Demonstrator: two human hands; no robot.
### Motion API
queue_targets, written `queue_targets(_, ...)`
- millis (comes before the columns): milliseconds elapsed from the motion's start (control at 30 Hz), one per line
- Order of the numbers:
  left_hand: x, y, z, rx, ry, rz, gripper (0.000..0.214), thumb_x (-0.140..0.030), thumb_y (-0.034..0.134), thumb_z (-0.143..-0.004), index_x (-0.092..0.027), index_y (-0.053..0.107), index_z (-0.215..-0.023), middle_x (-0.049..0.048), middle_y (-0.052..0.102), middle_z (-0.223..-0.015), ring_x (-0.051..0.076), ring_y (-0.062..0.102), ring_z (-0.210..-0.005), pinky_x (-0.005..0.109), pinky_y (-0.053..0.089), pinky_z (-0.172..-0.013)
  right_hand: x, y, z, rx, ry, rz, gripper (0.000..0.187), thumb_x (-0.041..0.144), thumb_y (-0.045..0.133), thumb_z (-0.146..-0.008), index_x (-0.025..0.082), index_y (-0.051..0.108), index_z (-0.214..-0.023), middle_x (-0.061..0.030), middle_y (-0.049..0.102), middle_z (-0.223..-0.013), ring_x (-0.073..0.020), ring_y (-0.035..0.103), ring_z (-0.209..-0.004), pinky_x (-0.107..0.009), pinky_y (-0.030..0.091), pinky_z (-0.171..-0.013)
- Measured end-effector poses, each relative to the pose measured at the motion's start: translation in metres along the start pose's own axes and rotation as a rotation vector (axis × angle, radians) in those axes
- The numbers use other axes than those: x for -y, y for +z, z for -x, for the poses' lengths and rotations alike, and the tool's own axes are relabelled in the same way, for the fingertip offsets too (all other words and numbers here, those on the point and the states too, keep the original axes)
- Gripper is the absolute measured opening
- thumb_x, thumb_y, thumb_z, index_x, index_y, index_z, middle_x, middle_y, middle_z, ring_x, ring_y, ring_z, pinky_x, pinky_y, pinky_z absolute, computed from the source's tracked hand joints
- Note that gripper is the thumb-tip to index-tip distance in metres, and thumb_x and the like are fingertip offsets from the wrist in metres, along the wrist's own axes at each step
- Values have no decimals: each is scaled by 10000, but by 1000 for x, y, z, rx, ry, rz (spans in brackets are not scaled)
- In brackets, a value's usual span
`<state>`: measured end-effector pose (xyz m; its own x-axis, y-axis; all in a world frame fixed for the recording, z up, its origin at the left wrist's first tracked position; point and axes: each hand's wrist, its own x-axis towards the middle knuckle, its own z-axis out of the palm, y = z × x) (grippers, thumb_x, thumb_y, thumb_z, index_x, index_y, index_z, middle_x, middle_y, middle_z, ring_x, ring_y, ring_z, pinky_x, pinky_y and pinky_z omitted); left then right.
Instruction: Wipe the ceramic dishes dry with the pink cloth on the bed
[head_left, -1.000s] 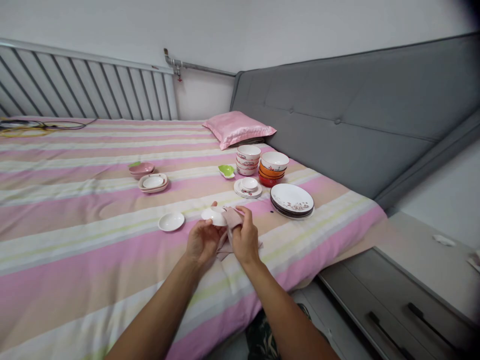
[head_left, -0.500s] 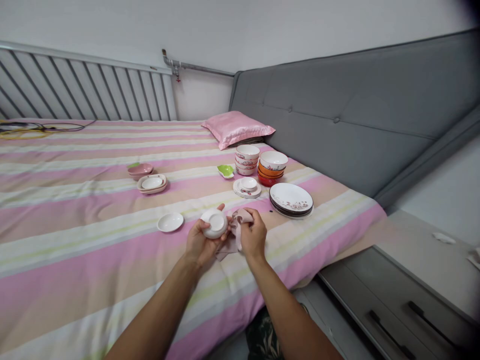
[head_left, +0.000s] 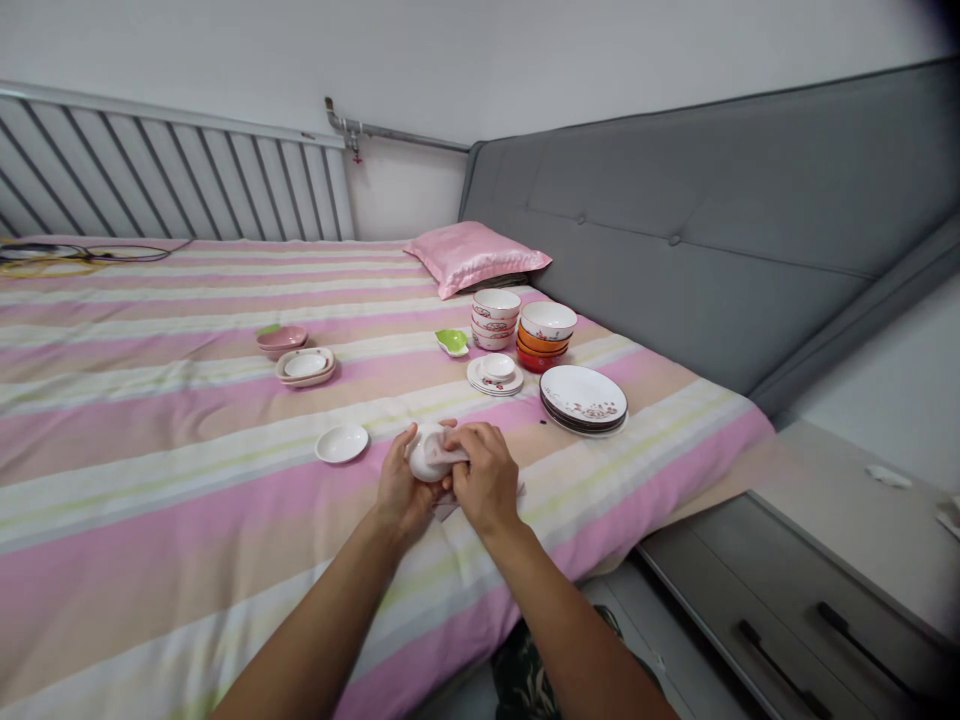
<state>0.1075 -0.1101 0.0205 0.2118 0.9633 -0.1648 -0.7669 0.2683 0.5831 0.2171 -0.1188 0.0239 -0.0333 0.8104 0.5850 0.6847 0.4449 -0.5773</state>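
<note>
My left hand (head_left: 399,490) grips a small white dish (head_left: 424,450), held on edge above the striped bedspread (head_left: 150,440). My right hand (head_left: 484,476) presses a pinkish cloth (head_left: 450,460) against that dish, fingers closed on the cloth. Just left of my hands lies another small white dish (head_left: 342,442). Part of the cloth hangs below my hands and is mostly hidden.
Further back stand a stack of patterned plates (head_left: 583,399), small saucers (head_left: 495,374), stacked bowls (head_left: 496,317), a white bowl on orange and red bowls (head_left: 547,335), a green dish (head_left: 453,342) and pink dishes (head_left: 304,365). A pink pillow (head_left: 477,256), grey headboard (head_left: 697,230) and drawer unit (head_left: 810,590) border the bed.
My left hand turned the dish from flat to on edge. My right hand brought the cloth left onto the dish and now covers part of it.
</note>
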Motion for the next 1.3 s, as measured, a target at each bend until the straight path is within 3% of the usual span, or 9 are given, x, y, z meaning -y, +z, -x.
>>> queue_targets(167, -1, -1, -2, -6, 75, 34, 372, -404, 490, -794, -119, 608, -1002, 68, 657, -793, 180, 626, -729, 283, 505, -670, 3, -3, 2, 86, -74, 37, 292, 83, 480, -665, 215, 603, -895, -35, 594, -926, -187, 504, -916, -266, 411, -785)
queue_targets(400, -1, 1, 0, -22, 132, 4, 387, -422, 487, -796, -121, 601, -1012, 52, 641, -714, 160, 602, -654, 263, 485, -619, 7, -4, 2, 79, -106, -5, 142, 328, 548, -809, 199, 603, -833, -35, 596, -860, -175, 512, -853, -258, 405, -751)
queue_targets(633, 1, -2, -1, -29, 150, 14, 366, -383, 498, -799, -121, 598, -1033, 39, 640, -704, 130, 596, -626, 228, 486, -595, 1, 2, 2, 53, -123, -139, 147, 207, 513, -842, 206, 602, -959, -27, 639, -885, -167, 543, -843, -266, 422, -748)
queue_targets(900, 6, -2, -2, -44, 144, -38, 364, -418, 497, -804, -127, 620, -985, 41, 660, -737, 148, 627, -687, 231, 500, -616, -2, 4, -1, 66, -169, -249, 132, 169, 527, -833, 224, 638, -879, -16, 660, -874, -162, 571, -872, -273, 444, -783)
queue_targets(1133, 14, 2, 2, -123, 101, -88, 327, -437, 543, -789, -153, 630, -927, 13, 658, -722, 128, 611, -581, 195, 451, -462, -2, 5, 0, -46, -26, -184, 152, 209, 459, -864, 203, 607, -898, -47, 641, -919, -167, 576, -886, -276, 443, -767)
queue_targets(1300, 9, 1, -1, -84, 128, -78, 354, -447, 487, -816, -142, 621, -937, 34, 659, -711, 136, 613, -596, 212, 475, -514, -5, 3, 0, 16, 48, -115, 102, 182, 498, -814, 207, 589, -855, -18, 626, -851, -154, 569, -790, -246, 432, -686)
